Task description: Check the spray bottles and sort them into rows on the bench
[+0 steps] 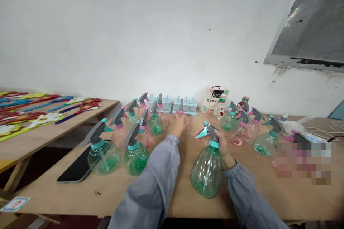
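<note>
My right hand (223, 146) is wrapped round the neck of a green spray bottle (206, 171) with a grey and turquoise head, near the table's front. Farther back, my left hand (178, 123) reaches forward and closes on a pink-collared spray bottle (181, 106); its body is hidden behind the hand. Left of that arm stand several green and pink spray bottles, the nearest being a green one (135, 159) and another green one (104, 157). More stand on the right, among them a green bottle (266, 143) and a pink bottle (252, 128).
Light-blue moulds (185, 106) and a printed box (212, 99) line the wall. A black phone (76, 166) lies on the wooden table (104, 200) at left. Colourful flat pieces (48, 118) cover a second table. White cables (326, 128) lie at far right.
</note>
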Motion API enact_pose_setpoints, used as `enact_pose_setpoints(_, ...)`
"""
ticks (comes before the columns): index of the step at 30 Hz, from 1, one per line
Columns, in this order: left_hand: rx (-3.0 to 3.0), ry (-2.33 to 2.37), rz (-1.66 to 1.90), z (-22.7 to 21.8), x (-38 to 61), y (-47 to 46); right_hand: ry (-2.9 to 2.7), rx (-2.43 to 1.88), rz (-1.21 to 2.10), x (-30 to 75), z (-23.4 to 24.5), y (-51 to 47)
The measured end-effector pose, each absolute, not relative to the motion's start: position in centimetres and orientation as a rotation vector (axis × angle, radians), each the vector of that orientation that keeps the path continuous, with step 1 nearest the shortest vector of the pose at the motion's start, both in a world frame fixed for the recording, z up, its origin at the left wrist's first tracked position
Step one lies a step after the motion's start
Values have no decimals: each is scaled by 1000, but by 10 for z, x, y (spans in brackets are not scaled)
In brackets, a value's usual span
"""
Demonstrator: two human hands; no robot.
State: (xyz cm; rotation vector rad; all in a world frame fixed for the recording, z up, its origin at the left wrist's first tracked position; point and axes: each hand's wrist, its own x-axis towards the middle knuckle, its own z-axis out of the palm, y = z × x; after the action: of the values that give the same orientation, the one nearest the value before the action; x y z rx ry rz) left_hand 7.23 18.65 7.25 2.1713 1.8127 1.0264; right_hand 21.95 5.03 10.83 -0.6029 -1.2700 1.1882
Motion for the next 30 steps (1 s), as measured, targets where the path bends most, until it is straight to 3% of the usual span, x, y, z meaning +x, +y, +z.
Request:
enact_pose_setpoints(11, 2491, 1777, 890, 53, 35, 76, -1244, -579, 1191, 220, 102, 57)
enact_pose_setpoints(30, 2590, 1677, 924, 44, 27, 76, -1195, -776, 852, 242, 89, 52)
